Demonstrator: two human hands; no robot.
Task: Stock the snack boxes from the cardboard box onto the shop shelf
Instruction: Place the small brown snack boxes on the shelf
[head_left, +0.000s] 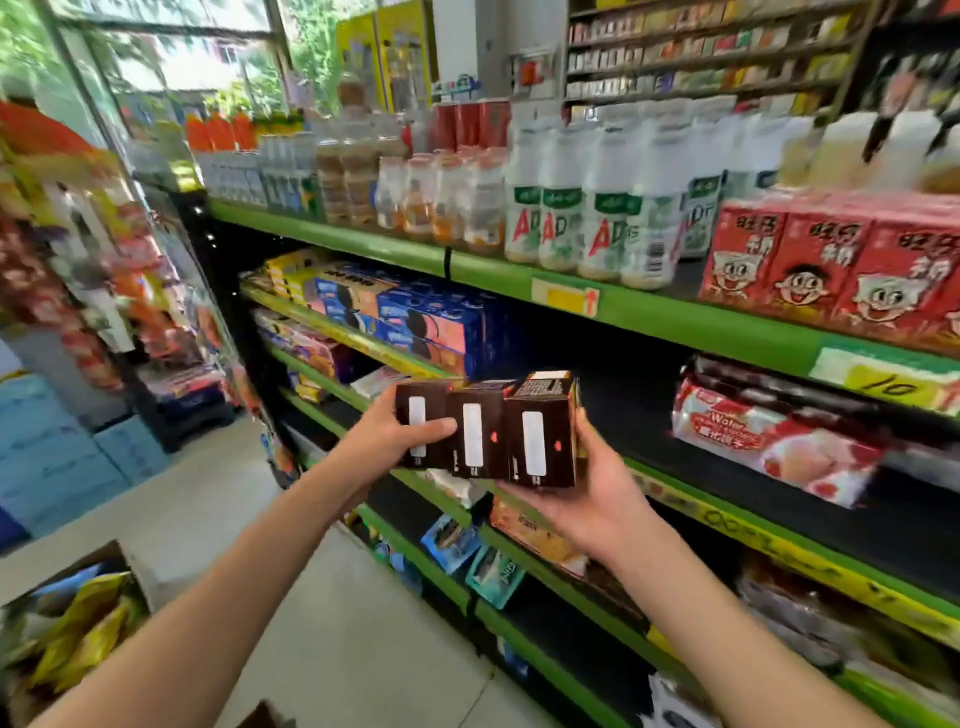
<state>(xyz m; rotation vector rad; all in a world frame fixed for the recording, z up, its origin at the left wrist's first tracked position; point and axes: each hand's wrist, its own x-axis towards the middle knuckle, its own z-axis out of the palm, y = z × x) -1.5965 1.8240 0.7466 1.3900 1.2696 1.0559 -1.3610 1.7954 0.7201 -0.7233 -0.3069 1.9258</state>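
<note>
Before a gap on the shop shelf (769, 462), left hand (395, 441) and right hand (587, 499) squeeze three snack boxes (488, 436) together, ready to slot in as one row

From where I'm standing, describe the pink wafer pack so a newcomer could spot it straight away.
Start at the green-edged shop shelf, under the red cartoon-face cartons. On the dark shelf board beneath, at the right, the pink and white wafer pack lies flat. It alone there reads "Wafer"; the blue biscuit boxes stand far left.
</note>
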